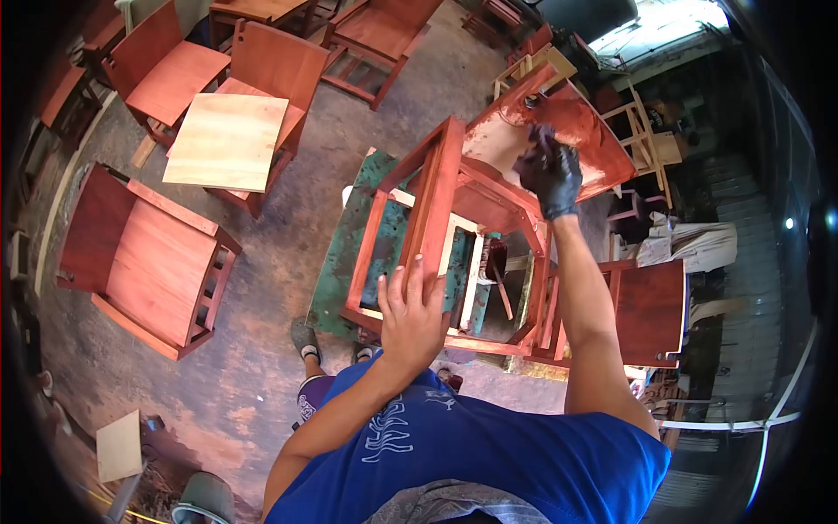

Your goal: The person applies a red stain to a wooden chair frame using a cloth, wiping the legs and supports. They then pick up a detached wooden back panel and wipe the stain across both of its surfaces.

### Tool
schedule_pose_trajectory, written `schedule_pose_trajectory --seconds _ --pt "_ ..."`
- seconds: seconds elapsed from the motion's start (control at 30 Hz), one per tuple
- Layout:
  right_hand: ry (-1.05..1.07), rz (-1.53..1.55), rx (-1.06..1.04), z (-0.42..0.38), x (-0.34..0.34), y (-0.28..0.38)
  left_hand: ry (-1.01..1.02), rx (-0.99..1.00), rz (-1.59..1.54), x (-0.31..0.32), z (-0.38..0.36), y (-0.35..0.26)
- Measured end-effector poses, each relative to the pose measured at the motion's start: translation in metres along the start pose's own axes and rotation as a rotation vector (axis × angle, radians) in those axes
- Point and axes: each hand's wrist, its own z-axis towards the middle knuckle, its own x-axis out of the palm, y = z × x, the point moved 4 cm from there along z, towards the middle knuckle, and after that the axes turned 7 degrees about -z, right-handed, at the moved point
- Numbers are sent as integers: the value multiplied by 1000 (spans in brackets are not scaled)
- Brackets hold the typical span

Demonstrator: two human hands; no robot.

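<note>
The red wooden chair (443,188) is in the middle, tipped over, with a green board (336,262) under part of it. The left hand (410,321) is bare and lies flat on a red bar of the chair, with its fingers a little apart. The right hand (552,170) wears a dark glove and is at the wide panel (598,131) of the chair. Its fingers are bent, but I cannot tell if it holds anything. The panel is dark and shiny red in some spots and pale in others. On the left, another red chair (166,258) stands on the floor (271,288). Above it in the view, a pale square board (229,140) lies on one more chair (284,65). A bucket (206,498) is near the bottom left.
</note>
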Motion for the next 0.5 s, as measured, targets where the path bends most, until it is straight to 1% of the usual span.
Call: schedule_pose_trajectory --seconds 0.03,0.07,0.13,0.2,0.23,0.3,0.33,0.37,0.43,0.47,0.5 --pt "-51 -57 -44 12 5 -7 12 8 12 -1 1 -2" --pt "-1 92 36 18 18 -13 28 -22 5 -2 2 -3" --pt "-205 94 -130 28 62 -21 62 -77 12 -2 4 -5" --pt "176 30 4 24 84 -1 41 -97 49 3 6 -7" --pt "240 -265 -174 18 88 9 25 -111 80 3 4 -7" --pt "150 -361 -391 -27 116 4 34 -111 100 3 4 -11" --pt "194 -268 -454 -45 116 -4 22 -109 101 2 4 -11" --pt "180 -258 -454 -50 107 -15 4 -111 99 1 5 -12" --pt "238 -116 -247 -40 93 -32 -9 -119 122 -3 7 -15" --pt "84 -60 -268 -18 71 -26 -1 -121 128 -2 9 -15" --pt "144 -136 -113 -3 67 -19 30 -122 132 1 8 -15"
